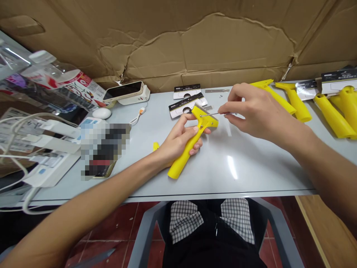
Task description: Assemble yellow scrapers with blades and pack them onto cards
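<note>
My left hand (181, 139) is wrapped round a yellow scraper (187, 150), its wide head tilted up and to the right. Between the thumb and fingers of my right hand (247, 108) is a thin screwdriver (213, 114), whose tip meets the left screw on the scraper head. Behind the head lie two black-and-white packaging cards (186, 90), and a flat metal blade (216, 91) rests farther back with a few tiny screws (221, 96) close by. A small yellow piece (156, 146) shows partly behind my left wrist.
Several yellow scrapers (295, 102) and more cards (338, 80) lie at the right. On the left are a power strip (52, 163) with white cables, a blurred phone (107, 150), another phone (124, 91) and plastic bottles (75, 85). A cardboard wall (209, 48) stands behind the table.
</note>
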Demonstrator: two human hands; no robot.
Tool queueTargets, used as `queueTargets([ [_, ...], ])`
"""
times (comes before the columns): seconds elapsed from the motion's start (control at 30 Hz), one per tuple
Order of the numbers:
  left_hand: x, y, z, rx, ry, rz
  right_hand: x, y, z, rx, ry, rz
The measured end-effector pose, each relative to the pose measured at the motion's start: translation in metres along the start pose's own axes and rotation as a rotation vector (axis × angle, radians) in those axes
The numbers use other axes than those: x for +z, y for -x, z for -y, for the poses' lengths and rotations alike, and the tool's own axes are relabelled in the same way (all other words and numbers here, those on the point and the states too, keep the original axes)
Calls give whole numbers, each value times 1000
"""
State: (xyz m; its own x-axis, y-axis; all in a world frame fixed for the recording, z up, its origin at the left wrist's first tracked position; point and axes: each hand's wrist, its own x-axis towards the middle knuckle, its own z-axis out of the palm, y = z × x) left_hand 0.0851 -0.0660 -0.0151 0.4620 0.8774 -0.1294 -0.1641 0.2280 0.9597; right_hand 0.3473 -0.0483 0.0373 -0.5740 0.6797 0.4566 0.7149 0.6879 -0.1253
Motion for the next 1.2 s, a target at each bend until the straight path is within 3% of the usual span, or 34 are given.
queueTargets([
  [0.17, 2, 1, -1, 1, -15, -25, -6, 1, 17, -19, 115, -2],
  [0.33, 3, 1, -2, 4, -29, -17, -7, 0, 25, -65, 76, -97],
  [0.53, 2, 1, -2, -1, -19, -21, -7, 0, 33, -65, 64, -106],
  [0.83, 2, 0, -6, -20, -15, -2, 9, 5, 33, -216, 38, -132],
  [1.2, -1, -3, -3, -23, 86, -26, -2, 0, 29, -144, -34, -87],
])
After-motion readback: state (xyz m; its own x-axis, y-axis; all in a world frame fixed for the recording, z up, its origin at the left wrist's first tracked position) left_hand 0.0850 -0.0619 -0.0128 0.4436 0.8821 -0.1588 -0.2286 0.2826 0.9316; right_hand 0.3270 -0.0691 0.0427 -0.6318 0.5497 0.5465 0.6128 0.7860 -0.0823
